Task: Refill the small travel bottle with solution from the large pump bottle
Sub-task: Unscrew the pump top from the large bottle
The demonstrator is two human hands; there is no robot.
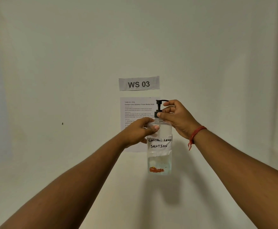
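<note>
Bottle (159, 146) upright, long axis vertical. Left hand (139, 131) grips its shoulder; right hand (176, 116) pinches pump collar (157, 114) directly above. Likely unscrewing next. Travel bottle unseen.

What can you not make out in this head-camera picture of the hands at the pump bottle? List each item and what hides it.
- Small travel bottle: nowhere in the head view.
- Shoulder of the clear plastic pump bottle: wrapped by the left hand.
- Black pump collar: partly behind the right hand; whether it is loosened cannot be told.
- White instruction sheet: small print blurred, lower part behind the left hand.
</note>
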